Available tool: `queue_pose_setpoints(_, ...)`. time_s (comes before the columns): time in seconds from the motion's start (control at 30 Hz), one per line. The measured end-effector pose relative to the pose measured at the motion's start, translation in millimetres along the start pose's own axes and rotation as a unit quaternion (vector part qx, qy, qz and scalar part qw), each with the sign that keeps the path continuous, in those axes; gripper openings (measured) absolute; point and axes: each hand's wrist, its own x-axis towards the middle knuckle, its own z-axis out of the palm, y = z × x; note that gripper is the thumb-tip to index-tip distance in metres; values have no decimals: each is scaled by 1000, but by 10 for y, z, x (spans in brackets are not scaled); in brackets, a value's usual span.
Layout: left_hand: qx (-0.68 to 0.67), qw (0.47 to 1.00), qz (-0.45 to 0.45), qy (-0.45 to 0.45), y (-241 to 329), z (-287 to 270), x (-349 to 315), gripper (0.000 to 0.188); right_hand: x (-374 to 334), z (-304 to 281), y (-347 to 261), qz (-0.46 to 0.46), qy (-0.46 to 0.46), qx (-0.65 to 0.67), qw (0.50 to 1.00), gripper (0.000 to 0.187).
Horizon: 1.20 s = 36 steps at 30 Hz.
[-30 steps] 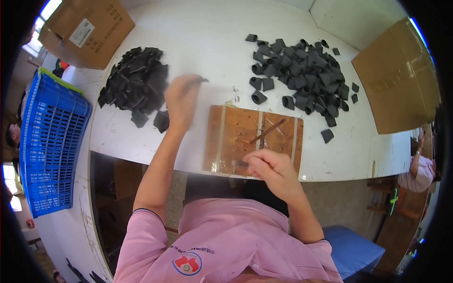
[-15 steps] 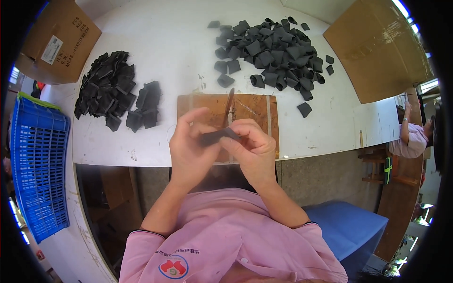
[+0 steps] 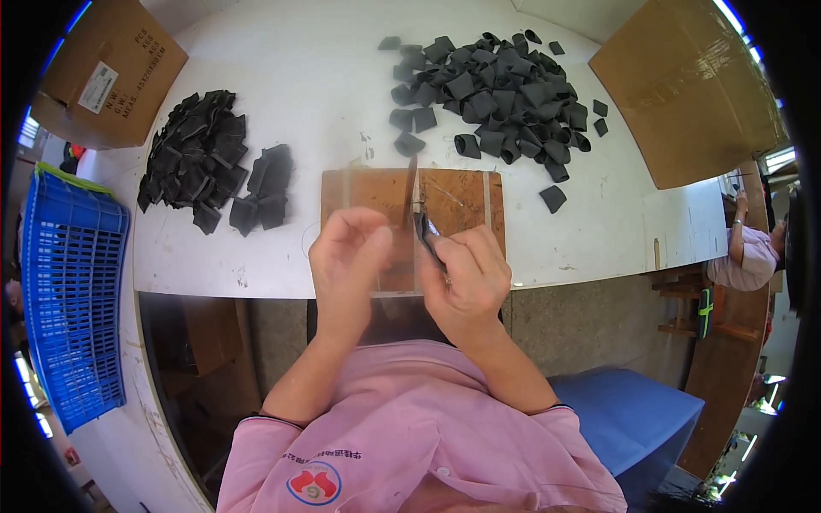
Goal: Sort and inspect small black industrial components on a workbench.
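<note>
My right hand [image 3: 469, 278] pinches a small black fabric piece [image 3: 422, 229], which stands on edge, narrow side toward me. Just left of the piece a thin dark upright rod [image 3: 411, 184] rises from a brown wooden board [image 3: 462, 192] at the table's front edge. My left hand [image 3: 349, 263] is raised over the board's left side, slightly blurred, with thumb and fingers apart and nothing seen in it. Flat black fabric pieces form a pile [image 3: 192, 158] on the left, with a smaller stack [image 3: 269, 184] beside it. Black tube-like pieces lie heaped [image 3: 505, 94] at the back right.
Cardboard boxes stand at the far left [image 3: 111, 77] and far right [image 3: 684, 94] of the white table [image 3: 316, 111]. A blue plastic basket [image 3: 77, 299] is on the left. Something blue and box-shaped [image 3: 633, 419] sits low at right. Another person [image 3: 746, 248] is seated beyond the table's right end.
My hands have parted. The black piece, held between both hands before, is now in my right hand alone and turned from lying crosswise to pointing away from me.
</note>
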Motion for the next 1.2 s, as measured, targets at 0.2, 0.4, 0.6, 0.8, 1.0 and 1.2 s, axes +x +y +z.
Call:
queue_pose_setpoints(0.2, 55, 997, -25, -51, 96, 40, 31, 13, -33, 50, 49, -126, -14, -110, 986, 24)
queue_pose_setpoints(0.4, 22, 992, -111, -55, 101, -33, 114, 7, 11, -22, 45, 30, -126, 58, 990, 26)
queue_pose_setpoints(0.6, 240, 962, 92, -86, 4, 11, 21, 6, 26, -70, 5, 218, -118, 215, 945, 20)
queue_pose_setpoints(0.8, 280, 937, 195, 71, -185, 188, -27, 8, 35, 105, 9, 52, -72, -14, 996, 17)
queue_pose_setpoints(1.0, -323, 915, -199, -137, 38, -32, 79, 20, -13, 76, 145, 347, -86, 304, 883, 9)
queue_pose_setpoints(1.2, 139, 989, 46, 38, 53, 178, -13, 18, 148, 14, 87, 531, -132, 685, 481, 13)
